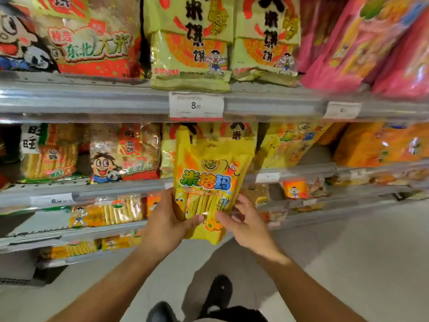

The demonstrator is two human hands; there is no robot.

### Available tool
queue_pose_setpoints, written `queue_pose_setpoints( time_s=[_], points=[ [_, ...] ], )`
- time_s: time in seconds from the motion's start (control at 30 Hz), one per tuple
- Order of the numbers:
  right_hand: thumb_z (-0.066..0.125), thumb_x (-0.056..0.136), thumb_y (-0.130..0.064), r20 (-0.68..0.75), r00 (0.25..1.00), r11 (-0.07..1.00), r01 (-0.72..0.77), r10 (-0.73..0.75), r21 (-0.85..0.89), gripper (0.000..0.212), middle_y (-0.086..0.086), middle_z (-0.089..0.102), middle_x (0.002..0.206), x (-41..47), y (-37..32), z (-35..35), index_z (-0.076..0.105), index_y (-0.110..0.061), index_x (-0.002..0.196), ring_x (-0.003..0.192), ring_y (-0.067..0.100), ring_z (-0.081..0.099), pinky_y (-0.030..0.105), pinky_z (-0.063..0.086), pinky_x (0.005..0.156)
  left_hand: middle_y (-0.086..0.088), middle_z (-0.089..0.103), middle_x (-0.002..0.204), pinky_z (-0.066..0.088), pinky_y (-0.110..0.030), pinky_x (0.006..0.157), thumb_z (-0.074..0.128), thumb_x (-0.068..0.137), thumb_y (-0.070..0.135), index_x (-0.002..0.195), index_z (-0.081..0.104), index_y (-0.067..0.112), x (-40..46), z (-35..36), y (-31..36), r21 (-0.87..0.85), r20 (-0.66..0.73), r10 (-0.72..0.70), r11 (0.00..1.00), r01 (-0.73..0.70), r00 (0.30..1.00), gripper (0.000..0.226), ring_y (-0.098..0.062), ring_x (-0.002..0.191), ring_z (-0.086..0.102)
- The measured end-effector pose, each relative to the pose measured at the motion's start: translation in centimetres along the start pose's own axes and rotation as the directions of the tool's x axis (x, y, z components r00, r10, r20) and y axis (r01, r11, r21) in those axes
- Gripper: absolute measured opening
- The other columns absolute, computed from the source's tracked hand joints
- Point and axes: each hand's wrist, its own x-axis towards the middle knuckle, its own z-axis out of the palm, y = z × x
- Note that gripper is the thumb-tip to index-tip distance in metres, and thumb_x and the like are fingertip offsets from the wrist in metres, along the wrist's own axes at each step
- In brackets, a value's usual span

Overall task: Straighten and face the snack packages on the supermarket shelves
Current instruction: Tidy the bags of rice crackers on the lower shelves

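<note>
Yellow plastic snack bag with green and blue lettering [209, 182]: upright, face forward, held in front of the second shelf's front edge [92, 189]. Left hand [167, 219]: grips the bag's lower left side, thumb across its face. Right hand [243, 219]: fingers loosely spread, thumb tip touching the lower right; whether it grips is unclear. Upper shelf: white price tag [196, 105] on the front rail, pale green rice-cracker bags [190, 43] above.
</note>
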Motion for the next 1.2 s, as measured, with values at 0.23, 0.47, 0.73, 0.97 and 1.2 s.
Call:
queue_pose_setpoints(
  time_s=[0.23, 0.47, 0.73, 0.97, 1.2],
  points=[
    [0.072, 0.083, -0.023, -0.266, 0.964, 1.000, 0.018, -0.020, -0.010, 0.036, 0.001, 0.072, 0.111, -3.8, 2.5, -10.0, 0.064, -0.019, 0.117, 0.104, 0.021, 0.067, 0.048, 0.052, 0.091, 0.026, 0.064, 0.105, 0.049, -0.016, 0.073, 0.082, 0.060, 0.059, 0.115, 0.041, 0.051, 0.6, 10.3, 3.8, -0.093, 0.291, 0.057, 0.995, -0.031, 0.955, 0.069, 0.010, 0.094, 0.061],
    [0.078, 0.079, -0.015, -0.339, 0.941, 1.000, -0.004, 0.011, 0.022, 0.037, -0.008, 0.073, 0.103, -4.9, 6.1, -22.7, 0.062, -0.028, 0.110, 0.095, 0.012, 0.070, 0.035, 0.058, 0.081, 0.040, 0.059, 0.107, 0.047, -0.011, 0.063, 0.068, 0.073, 0.061, 0.114, 0.041, 0.060, 0.7, 21.1, 9.4, -0.068, 0.356, 0.074, 0.996, -0.053, 0.932, 0.049, 0.013, 0.092, 0.060],
    [0.078, 0.078, -0.016, -0.308, 0.951, 0.999, 0.039, -0.040, -0.008, 0.029, -0.004, 0.074, 0.097, -2.0, 6.8, -33.9, 0.063, -0.021, 0.103, 0.092, 0.018, 0.070, 0.041, 0.058, 0.080, 0.035, 0.062, 0.102, 0.048, -0.011, 0.075, 0.074, 0.082, 0.041, 0.109, 0.048, 0.046, 1.7, 30.3, 14.3, -0.002, 0.301, 0.020, 1.000, -0.020, 0.953, 0.038, 0.012, 0.097, 0.059],
    [0.072, 0.079, -0.016, -0.313, 0.932, 0.983, 0.183, -0.183, -0.031, 0.035, -0.001, 0.074, 0.094, 3.0, 4.3, -36.5, 0.065, -0.045, 0.097, 0.089, 0.033, 0.067, 0.052, 0.056, 0.079, 0.015, 0.065, 0.104, 0.055, -0.038, 0.076, 0.068, 0.089, 0.033, 0.100, 0.057, 0.042, 5.3, 32.6, 16.8, 0.013, 0.112, 0.021, 1.000, -0.023, 0.994, 0.018, -0.007, 0.097, 0.061],
    [0.072, 0.084, -0.017, -0.386, 0.903, 0.978, 0.141, -0.190, -0.151, 0.026, -0.016, 0.069, 0.081, 9.3, 1.4, -38.8, 0.059, -0.039, 0.089, 0.072, -0.002, 0.064, 0.015, 0.049, 0.058, 0.021, 0.068, 0.096, 0.048, -0.014, 0.071, 0.061, 0.094, 0.033, 0.095, 0.057, 0.044, 10.9, 34.2, 20.0, -0.112, 0.045, 0.025, 0.994, -0.020, 0.999, 0.012, 0.002, 0.092, 0.065]
  ],
)
